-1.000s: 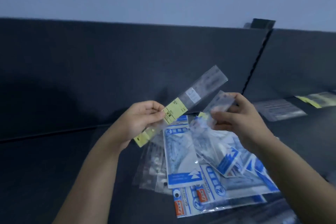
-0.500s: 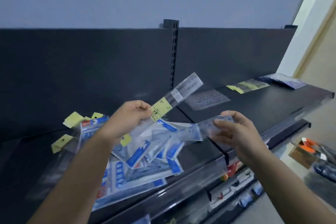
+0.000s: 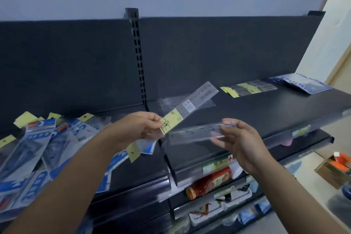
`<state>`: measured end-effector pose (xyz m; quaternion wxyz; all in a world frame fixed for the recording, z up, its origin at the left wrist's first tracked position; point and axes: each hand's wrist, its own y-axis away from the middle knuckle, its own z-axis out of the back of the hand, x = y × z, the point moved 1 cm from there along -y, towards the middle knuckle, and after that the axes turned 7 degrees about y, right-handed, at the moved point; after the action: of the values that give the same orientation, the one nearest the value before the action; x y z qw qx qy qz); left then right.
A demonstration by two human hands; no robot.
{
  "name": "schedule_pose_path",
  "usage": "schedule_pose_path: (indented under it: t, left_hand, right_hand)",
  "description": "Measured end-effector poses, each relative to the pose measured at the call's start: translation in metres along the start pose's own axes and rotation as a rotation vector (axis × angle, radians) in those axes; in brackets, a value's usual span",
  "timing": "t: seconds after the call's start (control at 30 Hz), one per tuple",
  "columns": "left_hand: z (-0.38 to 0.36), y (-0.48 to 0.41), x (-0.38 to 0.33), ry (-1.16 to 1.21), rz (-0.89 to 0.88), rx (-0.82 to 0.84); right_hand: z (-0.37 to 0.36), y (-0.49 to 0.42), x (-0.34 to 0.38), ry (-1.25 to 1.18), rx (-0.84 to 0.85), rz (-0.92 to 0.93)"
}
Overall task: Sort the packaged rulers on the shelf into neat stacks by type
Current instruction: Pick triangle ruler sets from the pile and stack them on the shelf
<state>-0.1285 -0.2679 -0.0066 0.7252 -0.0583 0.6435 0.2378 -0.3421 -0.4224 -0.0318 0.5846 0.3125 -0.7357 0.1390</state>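
My left hand (image 3: 139,126) pinches a clear packaged ruler with a yellow header card (image 3: 190,107), which slants up to the right above the black shelf (image 3: 266,108). My right hand (image 3: 240,142) grips the right end of a plain clear ruler package (image 3: 197,134), held level in front of the shelf edge. A messy pile of blue-and-white ruler packs (image 3: 38,150) with yellow tabs lies on the shelf at the left. On the right section lie a flat clear pack (image 3: 171,101), a row of yellow-header rulers (image 3: 248,87) and a stack of blue packs (image 3: 302,83).
A slotted upright (image 3: 137,53) divides the dark back panel. Lower shelves hold a red bottle (image 3: 210,182) and small packaged goods. A cardboard box (image 3: 334,169) with orange items sits on the floor at the right.
The view has swung right, so the messy pile now sits at the left. Both hands carried their rulers right, over the right shelf section; the right hand's clear pack has come free of the pile.
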Motion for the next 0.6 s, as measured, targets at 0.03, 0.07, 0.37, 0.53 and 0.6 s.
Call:
schedule_pose_path:
  t: [0.03,0.07,0.37,0.53,0.6]
  left_hand:
    - [-0.004,-0.009,-0.002,0.023,0.008,0.029]
    - [-0.007,-0.018,-0.005,0.044,0.01,0.056]
    - [0.008,-0.103,-0.016,0.145,-0.041,0.218]
    - [0.017,-0.124,-0.022,0.314,-0.075,0.371]
    - [0.021,-0.129,-0.023,0.273,-0.039,0.383]
  right_hand:
    - [0.002,-0.01,0.001,-0.003,0.011,0.002]
    - [0.004,-0.02,0.003,-0.001,0.019,0.006]
    - [-0.002,-0.121,0.029,0.009,0.185,-0.014]
    - [-0.009,-0.163,0.038,0.078,0.256,-0.029]
    - [-0.008,-0.175,0.036,0.1,0.277,-0.048]
